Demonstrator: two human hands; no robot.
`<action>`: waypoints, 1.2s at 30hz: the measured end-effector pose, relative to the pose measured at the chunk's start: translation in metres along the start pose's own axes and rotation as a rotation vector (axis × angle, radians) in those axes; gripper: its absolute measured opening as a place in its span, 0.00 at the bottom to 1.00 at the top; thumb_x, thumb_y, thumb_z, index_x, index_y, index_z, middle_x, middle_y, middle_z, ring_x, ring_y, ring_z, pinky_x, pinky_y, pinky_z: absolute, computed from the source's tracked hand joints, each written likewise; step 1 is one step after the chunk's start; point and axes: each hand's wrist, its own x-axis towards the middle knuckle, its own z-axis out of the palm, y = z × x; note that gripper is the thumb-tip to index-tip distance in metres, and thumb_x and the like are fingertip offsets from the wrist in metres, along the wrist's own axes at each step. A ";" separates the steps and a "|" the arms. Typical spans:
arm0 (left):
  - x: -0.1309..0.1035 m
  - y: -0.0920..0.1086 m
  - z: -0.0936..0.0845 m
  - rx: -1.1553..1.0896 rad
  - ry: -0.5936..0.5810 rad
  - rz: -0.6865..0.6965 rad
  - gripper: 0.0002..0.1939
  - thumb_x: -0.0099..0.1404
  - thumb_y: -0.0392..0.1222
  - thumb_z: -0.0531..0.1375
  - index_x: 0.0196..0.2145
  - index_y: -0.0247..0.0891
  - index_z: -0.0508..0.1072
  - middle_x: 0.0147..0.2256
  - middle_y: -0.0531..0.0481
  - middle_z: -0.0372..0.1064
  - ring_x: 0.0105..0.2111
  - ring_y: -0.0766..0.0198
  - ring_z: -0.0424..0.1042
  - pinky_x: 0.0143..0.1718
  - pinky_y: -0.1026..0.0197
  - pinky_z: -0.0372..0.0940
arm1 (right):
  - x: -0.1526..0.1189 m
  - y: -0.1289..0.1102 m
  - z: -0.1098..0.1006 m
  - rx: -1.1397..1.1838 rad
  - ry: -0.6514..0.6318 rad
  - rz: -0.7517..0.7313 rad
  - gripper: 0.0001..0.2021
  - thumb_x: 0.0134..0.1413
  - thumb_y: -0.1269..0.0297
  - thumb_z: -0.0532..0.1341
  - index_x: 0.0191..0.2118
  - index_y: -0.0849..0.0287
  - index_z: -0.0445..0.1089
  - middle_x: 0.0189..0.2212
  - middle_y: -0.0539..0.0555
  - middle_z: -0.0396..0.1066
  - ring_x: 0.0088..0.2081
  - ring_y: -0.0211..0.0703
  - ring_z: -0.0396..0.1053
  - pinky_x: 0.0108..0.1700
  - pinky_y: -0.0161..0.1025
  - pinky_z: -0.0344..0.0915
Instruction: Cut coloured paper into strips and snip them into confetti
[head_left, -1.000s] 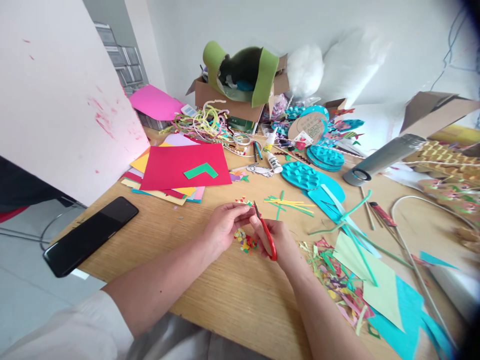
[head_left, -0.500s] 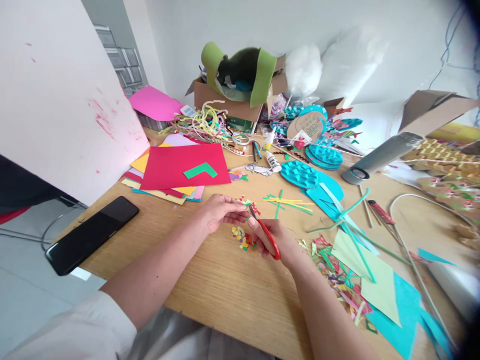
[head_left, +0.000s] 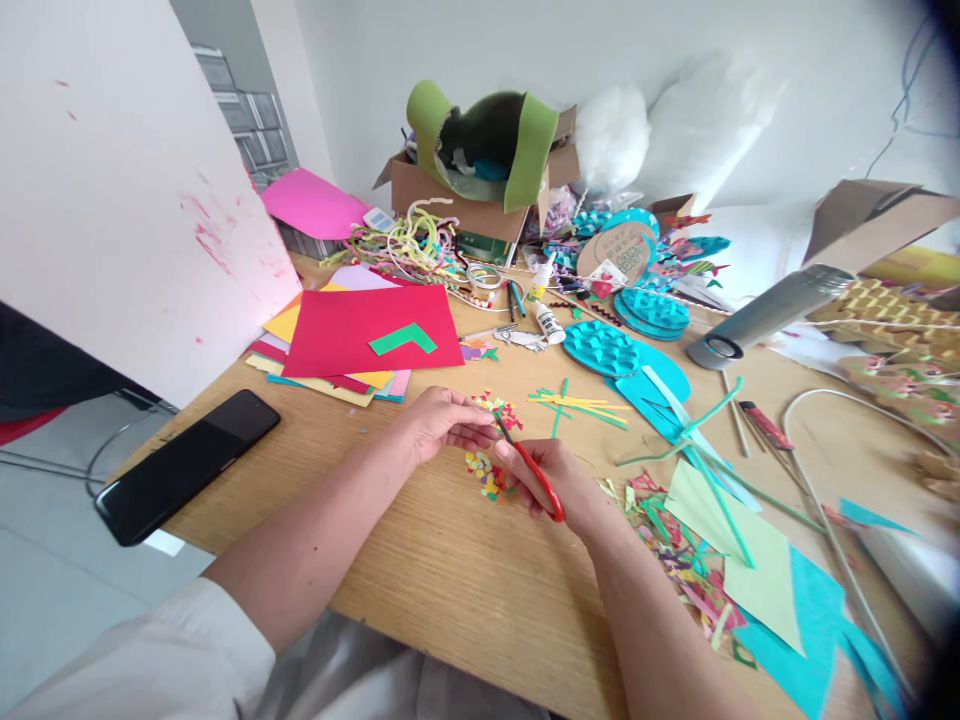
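My right hand [head_left: 559,465] is closed around the red handles of a pair of scissors [head_left: 543,482]. Their dark blades point up and left, toward the fingertips of my left hand [head_left: 444,424]. Those fingertips are pinched on a small piece of green paper [head_left: 493,415], mostly hidden and close to the blades. Just beyond the fingers lies a pile of tiny red and green paper bits [head_left: 510,414]. Below, between my hands, is a heap of small yellow, red and green paper pieces [head_left: 481,470]. Thin green and yellow paper strips [head_left: 581,403] lie farther back.
Red card [head_left: 337,330] with a bent green paper piece [head_left: 403,340] tops a paper stack on the left. A phone [head_left: 191,465] lies at the left table edge. Paper scraps [head_left: 675,550], pale green paper [head_left: 757,560] and a steel flask [head_left: 772,315] are on the right.
The view has shifted very slightly. Both hands stay nearly in place, with the scissor blades still at the left fingertips.
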 end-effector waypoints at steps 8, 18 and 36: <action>-0.002 0.003 0.001 -0.002 -0.009 -0.012 0.14 0.42 0.41 0.70 0.26 0.30 0.76 0.27 0.41 0.75 0.25 0.63 0.74 0.33 0.59 0.68 | -0.001 -0.002 -0.001 -0.021 0.012 0.005 0.23 0.47 0.43 0.59 0.18 0.60 0.62 0.09 0.46 0.59 0.11 0.32 0.57 0.13 0.28 0.50; -0.003 0.005 0.002 -0.004 -0.003 -0.013 0.14 0.42 0.41 0.70 0.26 0.31 0.75 0.26 0.43 0.75 0.23 0.65 0.73 0.29 0.63 0.66 | 0.000 0.000 0.001 -0.024 0.052 0.015 0.23 0.47 0.44 0.59 0.18 0.60 0.61 0.08 0.46 0.59 0.10 0.33 0.57 0.12 0.28 0.50; -0.003 0.007 0.001 -0.015 -0.042 0.017 0.12 0.44 0.39 0.70 0.25 0.30 0.75 0.25 0.43 0.74 0.21 0.67 0.71 0.26 0.64 0.65 | 0.002 0.004 -0.001 -0.039 0.077 -0.044 0.25 0.50 0.42 0.57 0.19 0.60 0.61 0.10 0.47 0.61 0.12 0.33 0.59 0.14 0.28 0.52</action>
